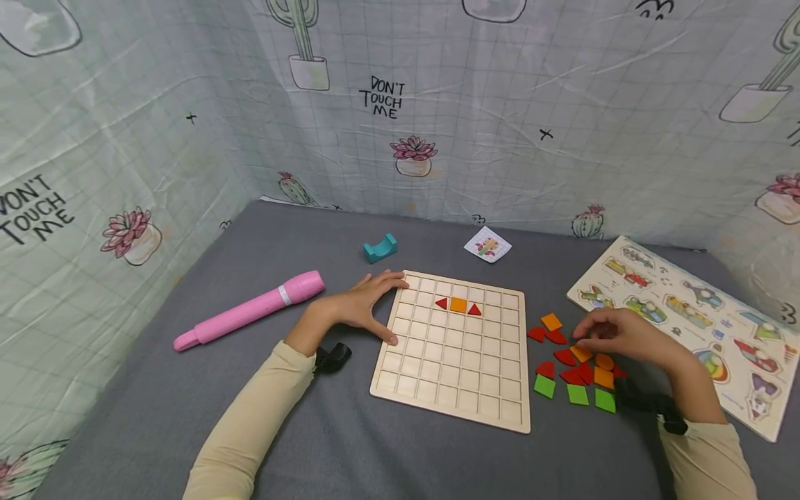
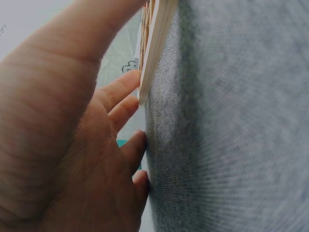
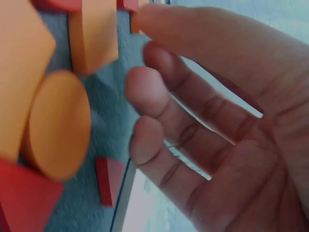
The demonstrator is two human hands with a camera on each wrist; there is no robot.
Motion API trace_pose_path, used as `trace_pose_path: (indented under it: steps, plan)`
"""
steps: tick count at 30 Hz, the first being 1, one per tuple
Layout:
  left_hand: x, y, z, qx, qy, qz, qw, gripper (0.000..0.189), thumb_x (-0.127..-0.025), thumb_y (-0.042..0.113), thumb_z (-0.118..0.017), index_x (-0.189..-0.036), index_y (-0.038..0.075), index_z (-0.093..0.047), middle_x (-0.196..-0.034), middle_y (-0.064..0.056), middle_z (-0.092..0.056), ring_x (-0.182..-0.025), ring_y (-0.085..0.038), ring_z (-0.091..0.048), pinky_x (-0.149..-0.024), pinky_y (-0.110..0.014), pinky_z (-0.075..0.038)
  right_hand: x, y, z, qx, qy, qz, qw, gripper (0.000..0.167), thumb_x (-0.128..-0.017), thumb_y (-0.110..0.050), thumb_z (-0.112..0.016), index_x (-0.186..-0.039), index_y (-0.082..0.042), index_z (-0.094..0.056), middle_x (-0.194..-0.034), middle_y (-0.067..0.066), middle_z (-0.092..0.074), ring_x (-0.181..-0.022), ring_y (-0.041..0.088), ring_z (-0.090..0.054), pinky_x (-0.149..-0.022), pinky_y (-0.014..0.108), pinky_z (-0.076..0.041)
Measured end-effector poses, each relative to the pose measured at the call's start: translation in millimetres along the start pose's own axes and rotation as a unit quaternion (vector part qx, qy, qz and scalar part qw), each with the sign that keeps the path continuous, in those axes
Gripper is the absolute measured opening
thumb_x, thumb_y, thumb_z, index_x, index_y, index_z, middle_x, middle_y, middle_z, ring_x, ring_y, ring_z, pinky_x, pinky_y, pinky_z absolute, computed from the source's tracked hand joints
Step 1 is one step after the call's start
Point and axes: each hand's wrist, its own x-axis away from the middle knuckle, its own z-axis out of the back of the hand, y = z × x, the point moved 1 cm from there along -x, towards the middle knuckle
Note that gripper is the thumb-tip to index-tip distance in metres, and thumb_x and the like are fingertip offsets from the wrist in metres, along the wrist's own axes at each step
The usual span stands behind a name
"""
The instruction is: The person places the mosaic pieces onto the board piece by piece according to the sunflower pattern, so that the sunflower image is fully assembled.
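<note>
The left hand (image 1: 361, 305) spreads its fingers at the board (image 1: 437, 354), thumb on the left edge and fingertips at the far-left corner, gripping nothing else. The board lies flat on the grey cloth (image 1: 325, 437) between the hands; in its 2nd row from the far side sit 2 red triangles (image 1: 475, 310) with 1 orange square (image 1: 459, 305) between them. The right hand (image 1: 625, 335) is over the loose pieces (image 1: 585, 373) to the board's right, fingers bent; I cannot tell whether thumb and index pinch a piece. Near it lie an orange disc (image 1: 604, 362) and, on the near side, 3 green squares (image 1: 578, 395). The puzzle (image 1: 681, 333) lies farther right, the card (image 1: 488, 244) and teal block (image 1: 380, 248) beyond the board, the pink tube (image 1: 250, 309) left of the left hand.
</note>
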Motion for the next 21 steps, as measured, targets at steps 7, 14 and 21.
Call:
trace_pose_path:
  steps: [7, 14, 21]
  plan:
    - [-4.9, 0.2, -2.3, -0.003, -0.005, -0.006, 1.0000, 0.094, -0.075, 0.037, -0.085, -0.149, 0.012, -0.032, -0.162, -0.011, -0.014, -0.150, -0.031, 0.001, -0.119, -0.053, 0.003, 18.0, 7.4, 8.9, -0.041, -0.044, -0.007, 0.9982, 0.010, -0.086, 0.009, -0.067, -0.094, 0.004, -0.065, -0.084, -0.002, -0.066, -0.062, 0.014, -0.055, -0.056, 0.023, -0.047]
    - [-2.1, -0.7, -1.5, 0.001, -0.004, 0.000, 1.0000, 0.095, -0.074, 0.036, -0.085, -0.149, 0.012, -0.031, -0.162, -0.011, -0.013, -0.150, -0.031, 0.002, -0.119, -0.053, 0.005, 23.3, 14.5, 14.1, -0.087, -0.080, -0.026, 0.9927, 0.009, -0.087, 0.011, -0.064, -0.095, 0.006, -0.062, -0.079, 0.007, -0.063, -0.065, 0.016, -0.058, -0.058, 0.025, -0.052]
    - [0.3, 0.7, -0.7, 0.007, 0.002, -0.001, 1.0000, 0.095, -0.074, 0.035, -0.085, -0.149, 0.011, -0.032, -0.162, -0.012, -0.013, -0.150, -0.032, 0.002, -0.119, -0.053, 0.005, 22.2, 17.2, 17.7, -0.119, -0.126, -0.010, 0.9849, 0.013, -0.087, 0.014, -0.061, -0.099, 0.011, -0.059, -0.078, 0.010, -0.061, -0.064, 0.016, -0.056, -0.055, 0.027, -0.051]
